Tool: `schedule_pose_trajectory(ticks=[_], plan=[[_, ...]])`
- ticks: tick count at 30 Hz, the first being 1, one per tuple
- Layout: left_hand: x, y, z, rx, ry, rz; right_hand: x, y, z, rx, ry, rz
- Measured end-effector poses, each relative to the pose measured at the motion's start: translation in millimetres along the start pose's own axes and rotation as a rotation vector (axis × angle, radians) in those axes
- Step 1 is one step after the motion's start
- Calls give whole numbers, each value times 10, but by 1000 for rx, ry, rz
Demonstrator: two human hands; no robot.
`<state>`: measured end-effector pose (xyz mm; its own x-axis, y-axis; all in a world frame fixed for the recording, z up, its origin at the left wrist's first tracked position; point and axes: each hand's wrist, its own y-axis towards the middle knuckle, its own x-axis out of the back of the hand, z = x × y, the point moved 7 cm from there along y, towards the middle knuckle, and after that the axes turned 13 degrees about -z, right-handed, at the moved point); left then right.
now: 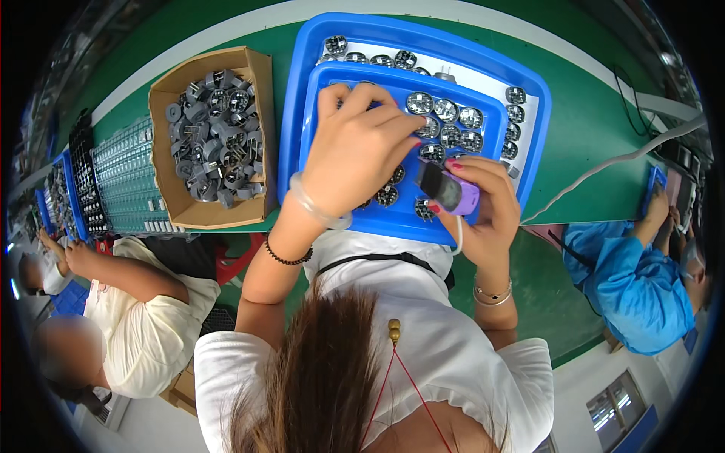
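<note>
I see a long green tabletop (pixel 596 128) curving across the view, edged along its far side by a white strip (pixel 249 19). A white cable (pixel 604 162) trails over the green toward the right. The floor (pixel 544 287) beneath the near edge is green as well. At the lower right a pale wall holds a window (pixel 618 411) with bluish panes. Beyond the far strip everything drops into dark shadow, too dim to tell apart. The light is bright and even, with no hard shadows on the green surface.
</note>
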<state>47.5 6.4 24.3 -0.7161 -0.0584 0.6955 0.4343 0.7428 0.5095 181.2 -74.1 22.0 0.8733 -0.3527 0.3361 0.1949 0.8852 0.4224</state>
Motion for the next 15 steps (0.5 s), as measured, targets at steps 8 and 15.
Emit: schedule_pose_trajectory(ticks=[8,15], plan=[[336,-68,167,62,68,-21,-208,189,5,0,-131,64],[336,-108,140,55,3,21,-182,239,-8,-1,-182,75]])
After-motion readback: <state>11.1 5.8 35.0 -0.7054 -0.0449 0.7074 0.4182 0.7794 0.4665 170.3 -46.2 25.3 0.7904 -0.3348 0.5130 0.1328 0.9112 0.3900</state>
